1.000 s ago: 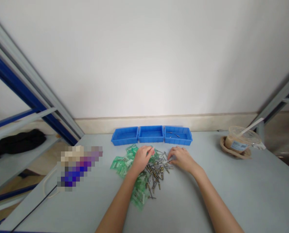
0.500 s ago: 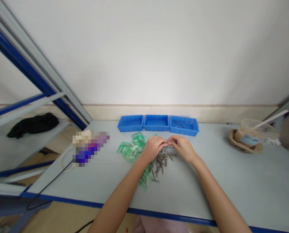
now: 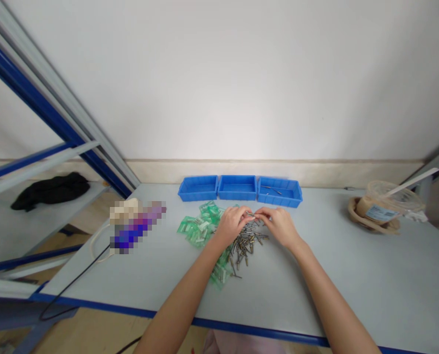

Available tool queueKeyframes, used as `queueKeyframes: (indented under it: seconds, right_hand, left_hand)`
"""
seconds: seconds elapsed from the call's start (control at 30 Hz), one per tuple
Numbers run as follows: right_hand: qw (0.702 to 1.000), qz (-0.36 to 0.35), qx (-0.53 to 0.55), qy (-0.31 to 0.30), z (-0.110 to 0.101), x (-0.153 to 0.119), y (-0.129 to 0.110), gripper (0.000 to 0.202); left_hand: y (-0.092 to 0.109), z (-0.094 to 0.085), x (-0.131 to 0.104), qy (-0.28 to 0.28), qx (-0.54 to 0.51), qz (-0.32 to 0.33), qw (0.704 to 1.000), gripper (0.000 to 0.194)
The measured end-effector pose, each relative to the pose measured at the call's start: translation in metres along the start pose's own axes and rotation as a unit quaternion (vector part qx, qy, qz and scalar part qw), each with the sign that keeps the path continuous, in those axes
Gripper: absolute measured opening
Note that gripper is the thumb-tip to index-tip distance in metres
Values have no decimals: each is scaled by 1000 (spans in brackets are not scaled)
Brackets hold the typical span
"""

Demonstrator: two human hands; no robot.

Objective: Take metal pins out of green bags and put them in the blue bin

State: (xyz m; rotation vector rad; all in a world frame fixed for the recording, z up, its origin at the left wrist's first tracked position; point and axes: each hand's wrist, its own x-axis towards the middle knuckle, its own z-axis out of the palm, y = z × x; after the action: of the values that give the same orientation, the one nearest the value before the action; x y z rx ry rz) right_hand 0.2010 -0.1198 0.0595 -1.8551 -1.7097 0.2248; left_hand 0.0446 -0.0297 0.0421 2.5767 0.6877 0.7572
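Note:
Above a pile of small metal rod-like pieces (image 3: 246, 244), my left hand (image 3: 233, 225) and my right hand (image 3: 278, 224) meet fingertip to fingertip. Between them is a thin metal rod (image 3: 251, 214), pinched by the fingers of both hands; its exact kind is too small to make out. Green plastic packets (image 3: 199, 228) lie to the left of the pile and partly under my left forearm. Behind my hands stands the right blue bin (image 3: 279, 198), with a few thin metal pieces inside.
The middle blue bin (image 3: 237, 195) and left blue bin (image 3: 198, 196) stand beside it in a row near the wall. A plastic tub (image 3: 376, 209) with a white stick sits in a brown holder (image 3: 370, 226) at right. A blurred purple object (image 3: 138, 228) with a cable lies left.
My fingers have shifted slightly around the metal rod, which now shows more between them. Bins, packets and pile look the same.

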Motion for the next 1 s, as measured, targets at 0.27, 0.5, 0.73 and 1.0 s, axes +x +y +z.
queueKeyframes:
  seconds: [0.27, 0.5, 0.73, 1.0]
  right_hand:
    - [995, -11, 103, -6, 4, 0, 1, 30]
    - [998, 6, 53, -13, 6, 0, 6, 18]
    - [999, 6, 45, -10, 4, 0, 0, 15]
    - [1000, 15, 13, -2, 2, 1, 1, 20]
  left_hand:
    - [-6, 1, 0, 1, 41, 14, 999, 23]
    - [-6, 2, 1, 4, 27, 16, 1000, 20]
    - [-2, -2, 2, -10, 58, 29, 998, 28]
    - [-2, 1, 1, 5, 32, 25, 999, 26]
